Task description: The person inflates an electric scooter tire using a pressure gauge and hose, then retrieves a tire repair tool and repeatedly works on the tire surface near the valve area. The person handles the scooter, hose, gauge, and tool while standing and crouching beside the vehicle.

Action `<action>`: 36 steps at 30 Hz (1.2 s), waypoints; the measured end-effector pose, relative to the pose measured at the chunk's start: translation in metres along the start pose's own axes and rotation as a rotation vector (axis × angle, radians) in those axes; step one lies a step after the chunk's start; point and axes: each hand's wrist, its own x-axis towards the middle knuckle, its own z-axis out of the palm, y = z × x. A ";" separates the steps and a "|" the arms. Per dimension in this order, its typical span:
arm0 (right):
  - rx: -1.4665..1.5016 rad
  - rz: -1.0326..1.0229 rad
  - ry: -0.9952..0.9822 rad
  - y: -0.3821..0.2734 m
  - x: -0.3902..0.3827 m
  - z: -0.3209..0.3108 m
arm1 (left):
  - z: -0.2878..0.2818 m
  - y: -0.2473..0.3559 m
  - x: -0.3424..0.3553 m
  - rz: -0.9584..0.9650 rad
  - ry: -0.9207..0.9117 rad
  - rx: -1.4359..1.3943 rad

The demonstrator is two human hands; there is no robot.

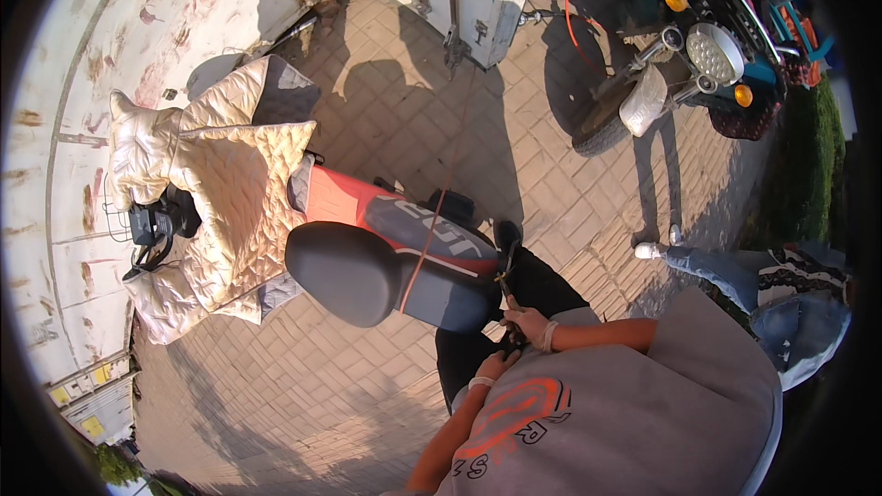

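My right grip (528, 325) is clamped on a slim tool (508, 294), its far end beside the tail of the red and dark-grey scooter (436, 231). My left grip (496, 365) is close by, near my lap; I cannot tell whether it holds anything. The scooter stands on paving (312, 358), a thin cord (428, 253) across its back, a quilted cover (243, 220) over its front.

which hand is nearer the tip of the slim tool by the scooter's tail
Right: the right hand grips the slim tool just below its tip. The left hand is farther from the tip, lower in the picture.
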 end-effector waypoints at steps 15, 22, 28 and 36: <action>0.013 0.013 -0.084 -0.005 -0.015 -0.009 | -0.018 0.047 -0.028 -0.076 -0.065 0.004; -0.079 -0.081 -0.072 0.000 0.001 -0.014 | -0.019 0.071 -0.033 -0.048 0.054 0.016; -0.052 -0.031 -0.097 0.000 0.008 -0.018 | -0.007 0.087 -0.047 -0.125 0.212 0.020; -0.447 -0.116 0.060 -0.056 0.049 -0.118 | -0.001 0.089 -0.042 -0.053 0.360 0.033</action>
